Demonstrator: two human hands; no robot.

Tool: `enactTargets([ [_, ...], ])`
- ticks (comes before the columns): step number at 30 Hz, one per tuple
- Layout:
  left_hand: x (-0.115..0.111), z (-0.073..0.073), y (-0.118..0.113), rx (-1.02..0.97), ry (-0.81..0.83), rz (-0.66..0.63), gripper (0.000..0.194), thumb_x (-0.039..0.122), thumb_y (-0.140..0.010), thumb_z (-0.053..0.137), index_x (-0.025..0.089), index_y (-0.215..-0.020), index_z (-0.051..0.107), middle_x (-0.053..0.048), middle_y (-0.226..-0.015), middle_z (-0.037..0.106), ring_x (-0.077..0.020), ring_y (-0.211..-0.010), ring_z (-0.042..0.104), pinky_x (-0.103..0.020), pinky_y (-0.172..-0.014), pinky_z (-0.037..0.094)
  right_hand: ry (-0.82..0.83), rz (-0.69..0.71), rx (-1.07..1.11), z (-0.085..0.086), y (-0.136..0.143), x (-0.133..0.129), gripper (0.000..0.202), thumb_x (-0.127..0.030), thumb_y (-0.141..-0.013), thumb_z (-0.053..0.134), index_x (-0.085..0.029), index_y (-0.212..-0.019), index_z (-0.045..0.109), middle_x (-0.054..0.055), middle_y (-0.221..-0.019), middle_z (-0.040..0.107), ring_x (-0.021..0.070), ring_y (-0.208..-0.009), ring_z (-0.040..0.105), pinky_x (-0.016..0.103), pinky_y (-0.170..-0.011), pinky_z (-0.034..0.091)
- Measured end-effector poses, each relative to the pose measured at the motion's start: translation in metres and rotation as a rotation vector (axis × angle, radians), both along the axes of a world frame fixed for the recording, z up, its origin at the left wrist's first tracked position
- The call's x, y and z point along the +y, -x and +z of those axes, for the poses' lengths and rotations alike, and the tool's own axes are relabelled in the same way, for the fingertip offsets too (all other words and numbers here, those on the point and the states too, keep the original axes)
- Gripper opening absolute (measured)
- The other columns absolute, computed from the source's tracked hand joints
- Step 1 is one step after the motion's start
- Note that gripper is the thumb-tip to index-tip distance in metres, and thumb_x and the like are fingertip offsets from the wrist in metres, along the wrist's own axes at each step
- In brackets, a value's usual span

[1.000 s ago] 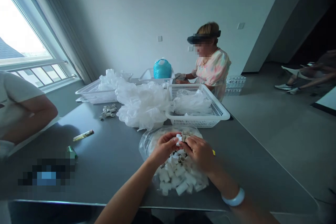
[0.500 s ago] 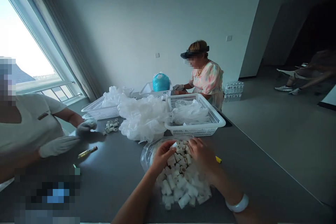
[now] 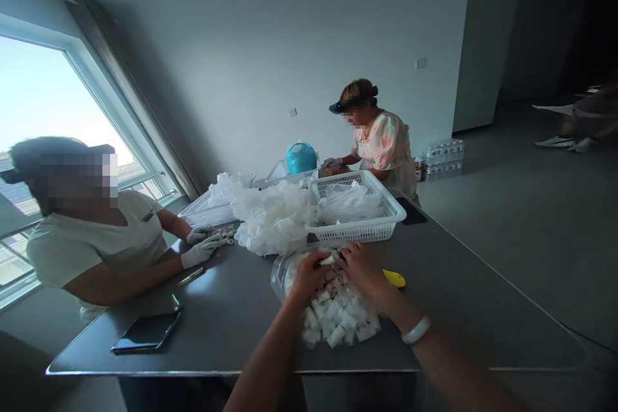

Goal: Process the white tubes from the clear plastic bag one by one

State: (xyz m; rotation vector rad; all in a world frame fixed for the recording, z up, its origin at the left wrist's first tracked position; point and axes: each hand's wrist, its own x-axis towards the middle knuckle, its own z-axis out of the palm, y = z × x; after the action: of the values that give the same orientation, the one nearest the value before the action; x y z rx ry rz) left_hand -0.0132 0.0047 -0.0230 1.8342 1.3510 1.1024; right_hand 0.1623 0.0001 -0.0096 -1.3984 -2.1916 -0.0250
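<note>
Steadying the white fitting (image 3: 328, 260) seems best left to the left hand (image 3: 308, 280), by whose thumb and fingers it is pinched just below the middle of the frame. The right hand (image 3: 361, 270) is set close on the other side, its fingers curled narrow; whether a second piece is held there cannot be told, as the fingertips are dark and partly hidden. A light pinch near one end would be advised, so that the other end is left free for the right fingers. The fitting is best handled low over the heap of white pieces (image 3: 342, 320), lower centre, so that a slipped one would be caught by the clear plastic bag (image 3: 280, 275) about them. The loose film at the heap's left should be kept out of the pinch. Room should also be given to the yellow object (image 3: 394, 279), by which the right hand is flanked on the table (image 3: 458, 315).
</note>
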Motion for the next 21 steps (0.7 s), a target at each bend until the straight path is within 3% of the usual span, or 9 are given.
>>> enactTargets([
  [9, 0.0079, -0.0046, -0.0029, -0.113, 0.032, 0.035, 0.02, 0.024, -0.066, 0.065, 0.02, -0.085, 0.067, 0.0, -0.078, 0.066, -0.0139, -0.074, 0.057, -0.024, -0.071, 0.045, -0.069, 0.144, 0.006, 0.0079, 0.0042, -0.0034, 0.021, -0.027, -0.086, 0.053, -0.019, -0.103, 0.063, 0.008, -0.1, 0.06, 0.024, -0.1, 0.048, 0.034, -0.085, 0.039],
  [21, 0.0051, 0.0017, -0.0045, -0.224, 0.108, -0.03, 0.026, 0.028, -0.062, 0.071, 0.02, -0.086, 0.069, 0.0, -0.082, 0.07, -0.0149, -0.074, 0.06, -0.027, -0.072, 0.048, -0.043, 0.152, 0.03, 0.0001, 0.0044, 0.0006, 0.022, -0.02, -0.087, 0.049, -0.016, -0.104, 0.062, 0.01, -0.1, 0.06, 0.0239, -0.099, 0.049, 0.034, -0.087, 0.039],
])
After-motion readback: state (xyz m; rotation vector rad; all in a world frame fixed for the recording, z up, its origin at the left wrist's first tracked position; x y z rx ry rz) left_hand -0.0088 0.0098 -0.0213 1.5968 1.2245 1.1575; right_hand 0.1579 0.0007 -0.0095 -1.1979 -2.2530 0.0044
